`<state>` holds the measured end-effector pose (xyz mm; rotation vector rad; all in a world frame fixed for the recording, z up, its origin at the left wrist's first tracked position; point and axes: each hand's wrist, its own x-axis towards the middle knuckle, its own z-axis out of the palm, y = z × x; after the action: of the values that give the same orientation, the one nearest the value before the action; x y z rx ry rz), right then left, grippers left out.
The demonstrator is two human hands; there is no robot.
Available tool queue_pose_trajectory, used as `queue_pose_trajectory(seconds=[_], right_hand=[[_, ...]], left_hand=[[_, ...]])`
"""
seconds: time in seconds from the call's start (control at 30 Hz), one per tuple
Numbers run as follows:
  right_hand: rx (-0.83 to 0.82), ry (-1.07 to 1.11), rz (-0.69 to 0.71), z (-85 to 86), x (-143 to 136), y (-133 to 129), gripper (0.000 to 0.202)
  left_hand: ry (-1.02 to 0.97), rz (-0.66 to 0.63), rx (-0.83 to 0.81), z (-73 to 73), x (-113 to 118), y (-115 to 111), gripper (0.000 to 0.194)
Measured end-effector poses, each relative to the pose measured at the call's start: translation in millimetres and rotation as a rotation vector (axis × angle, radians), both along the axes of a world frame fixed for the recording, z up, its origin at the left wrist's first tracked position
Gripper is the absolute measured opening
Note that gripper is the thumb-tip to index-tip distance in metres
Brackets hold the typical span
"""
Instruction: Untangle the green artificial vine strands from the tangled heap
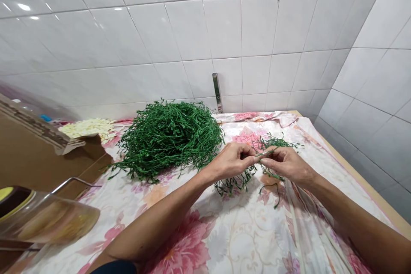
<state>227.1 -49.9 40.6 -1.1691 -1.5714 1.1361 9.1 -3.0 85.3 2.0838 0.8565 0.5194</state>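
My left hand (233,160) and my right hand (285,163) meet fingertip to fingertip over the cloth, right of centre. Both pinch thin green artificial stems, and the stem between them runs from one set of fingers to the other. Under my left hand lies a small cluster of green stems (233,185), partly hidden by it. More loose stems (276,141) spread behind my right hand, and a single stem (275,195) hangs or lies just in front of it. To the left sits a large tangled heap of green stems (173,137), apart from my hands.
A floral cloth (244,239) covers the table. At left stand a cardboard box (41,154) and a clear jar (61,220) with a dark, yellow-rimmed lid. Pale yellow small pieces (91,128) are piled behind the box. A metal strip (217,92) leans against the tiled wall (224,21).
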Motion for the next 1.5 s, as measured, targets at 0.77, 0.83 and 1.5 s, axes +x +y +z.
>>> queue_pose_trajectory(seconds=[0.77, 0.83, 1.5], right_hand=[[0.166, -0.172, -0.036, 14.4, 0.6, -4.7, 0.028], [0.127, -0.168, -0.041, 10.8, 0.3, -4.4, 0.030], [-0.149, 0.026, 0.110, 11.7, 5.3, -1.8, 0.046]], left_hand=[[-0.026, -0.069, -0.128, -2.3, 4.4, 0.2, 0.027], [-0.023, -0.072, -0.133, -2.7, 4.9, 0.1, 0.027], [-0.121, -0.148, -0.240, 0.2, 5.5, 1.1, 0.042]])
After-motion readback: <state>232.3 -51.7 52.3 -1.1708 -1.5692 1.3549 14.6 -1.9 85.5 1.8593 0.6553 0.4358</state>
